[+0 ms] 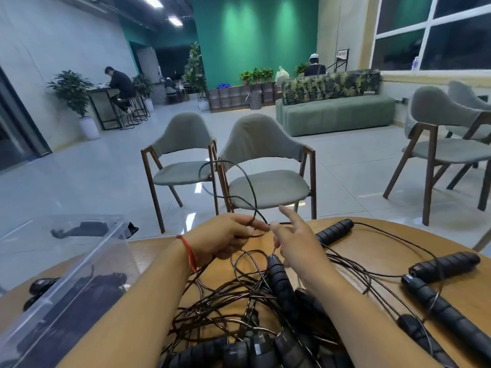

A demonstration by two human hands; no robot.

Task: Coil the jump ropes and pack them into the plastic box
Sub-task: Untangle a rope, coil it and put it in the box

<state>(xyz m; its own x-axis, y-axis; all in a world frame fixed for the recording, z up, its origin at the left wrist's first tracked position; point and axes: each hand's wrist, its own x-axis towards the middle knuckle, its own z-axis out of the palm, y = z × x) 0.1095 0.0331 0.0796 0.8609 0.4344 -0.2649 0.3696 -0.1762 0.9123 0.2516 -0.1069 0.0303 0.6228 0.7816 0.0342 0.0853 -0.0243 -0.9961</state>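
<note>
Black, thin jump-rope cord point(248, 187) is pinched between the thumb and fingers of the left hand point(225, 236), and a loop of it rises above the fist in front of the grey upholstered chair with wooden legs point(265, 166). A red string bracelet point(189, 252) is worn on the left wrist. The right hand point(297, 243) is held just beside the left, its fingers spread apart and the index finger extended; its thumb tip lies at the cord, though whether the cord is actually touched cannot be told.

Below both forearms a tangled heap of dark cords point(233, 296) is spread over the round wooden table point(372, 251); individual ropes cannot be separated by eye. Several black ribbed foam handles point(279, 280) are partly buried in it, and those at the bottom edge are cut off by the frame. Three more handles lie apart to the right: one point(335, 231) near the far rim, two point(445, 266) crossing near the right edge.

At the left, a clear plastic box point(66, 274) stands on the table, cropped by the frame. Dark shapes are seen through its walls, but reflections make it hard to tell which lie inside.
</note>
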